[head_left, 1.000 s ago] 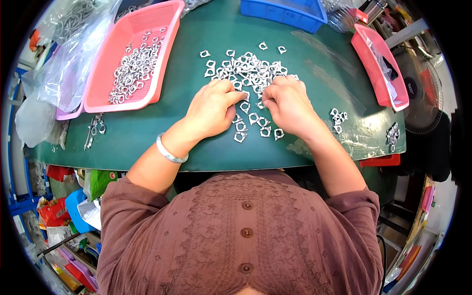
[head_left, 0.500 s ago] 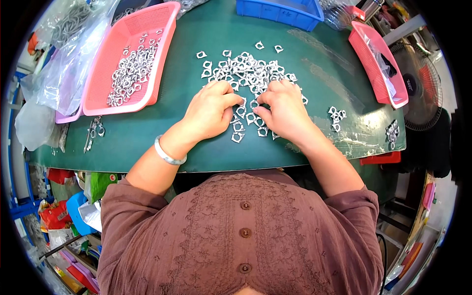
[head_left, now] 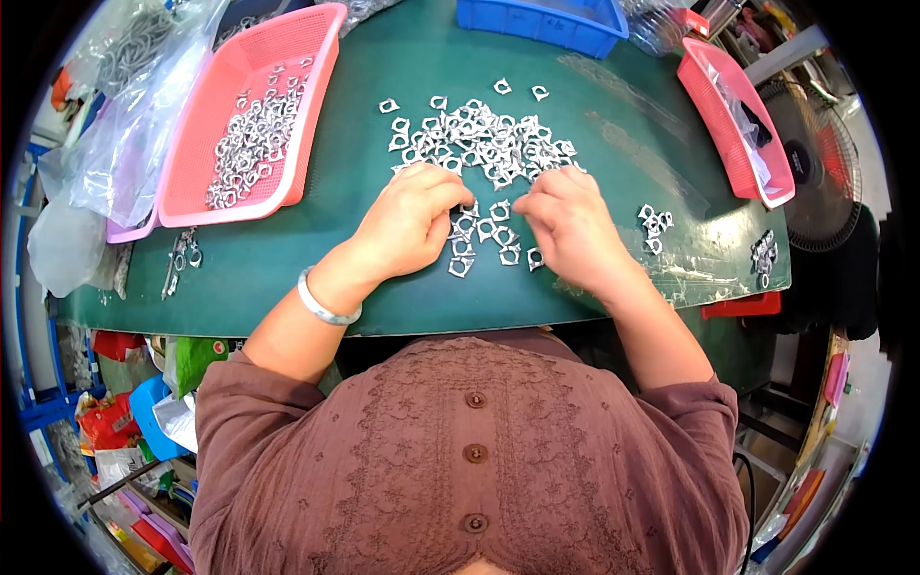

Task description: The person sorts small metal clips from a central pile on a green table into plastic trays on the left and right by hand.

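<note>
Small silvery metal ring parts with pointed corners form a pile (head_left: 494, 134) in the middle of the green table. Several more ring parts (head_left: 462, 245) lie in a loose group nearer to me, between my hands. My left hand (head_left: 410, 220), with a pale bangle on its wrist, is closed, its thumb and forefinger pinched at the edge of a metal ring part (head_left: 470, 208). To the right of the group, my right hand (head_left: 573, 230) has its fingers bent and drawn together; whatever lies in them is hidden. One ring part (head_left: 535, 259) rests just below its thumb.
A pink basket (head_left: 305, 163) of ring parts stands on the left beside plastic bags (head_left: 125, 163). At the back is a blue bin (head_left: 541, 26); another pink basket (head_left: 724, 120) stands at right, near a fan (head_left: 815, 163). A small cluster of rings (head_left: 655, 230) sits right of my hands.
My right hand has moved slightly right, away from the ring parts between my hands, uncovering some of them. My left hand has stayed nearly in place.
</note>
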Demonstrator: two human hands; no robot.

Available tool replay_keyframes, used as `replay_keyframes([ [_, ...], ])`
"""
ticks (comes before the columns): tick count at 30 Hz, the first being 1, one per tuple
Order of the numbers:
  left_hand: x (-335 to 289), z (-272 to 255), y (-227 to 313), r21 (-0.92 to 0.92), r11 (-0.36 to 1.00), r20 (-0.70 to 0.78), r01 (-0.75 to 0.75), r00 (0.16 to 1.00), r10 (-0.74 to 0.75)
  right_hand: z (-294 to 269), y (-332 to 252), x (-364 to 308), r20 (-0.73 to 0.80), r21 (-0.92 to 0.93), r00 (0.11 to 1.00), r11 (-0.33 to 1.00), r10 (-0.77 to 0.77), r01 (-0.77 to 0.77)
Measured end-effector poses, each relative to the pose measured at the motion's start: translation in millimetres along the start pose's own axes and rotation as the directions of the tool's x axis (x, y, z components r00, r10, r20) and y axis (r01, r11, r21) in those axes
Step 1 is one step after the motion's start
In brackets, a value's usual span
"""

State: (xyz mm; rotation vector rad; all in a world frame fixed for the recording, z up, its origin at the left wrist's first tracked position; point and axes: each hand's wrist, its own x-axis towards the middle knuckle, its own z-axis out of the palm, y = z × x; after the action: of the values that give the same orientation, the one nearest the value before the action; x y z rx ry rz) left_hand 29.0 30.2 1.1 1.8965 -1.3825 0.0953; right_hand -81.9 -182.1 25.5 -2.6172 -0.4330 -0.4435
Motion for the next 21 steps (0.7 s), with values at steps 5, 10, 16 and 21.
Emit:
replay_keyframes([
  [5, -2.0, 4.2, 1.4, -0.006, 1.0, -0.004, -0.003, 1.0, 0.003, -14.5, -0.9, -16.4, -0.017, -0.018, 0.995, 0.995, 0.102, -0.102],
  [10, -0.1, 7.1, 8.2, -0.002, 1.0, 0.062, -0.013, 0.998, 0.013, -13.6, -11.2, -34.2, 0.072, -0.004, 0.974, 0.977, 0.214, -0.214],
  [16, 9.5, 15.1, 22.8, 0.081, 0.995, 0.125, 0.066, 0.989, -0.076, -8.8, -7.7, -35.3, 0.033, 0.008, 0.974, 0.974, 0.225, -0.225],
  [21, 10.0, 18.7, 21.8, 0.041, 0.999, 0.125, 0.034, 0.991, -0.039, -3.9, -8.8, -29.1, -0.008, -0.069, 0.975, 0.972, 0.224, -0.224],
])
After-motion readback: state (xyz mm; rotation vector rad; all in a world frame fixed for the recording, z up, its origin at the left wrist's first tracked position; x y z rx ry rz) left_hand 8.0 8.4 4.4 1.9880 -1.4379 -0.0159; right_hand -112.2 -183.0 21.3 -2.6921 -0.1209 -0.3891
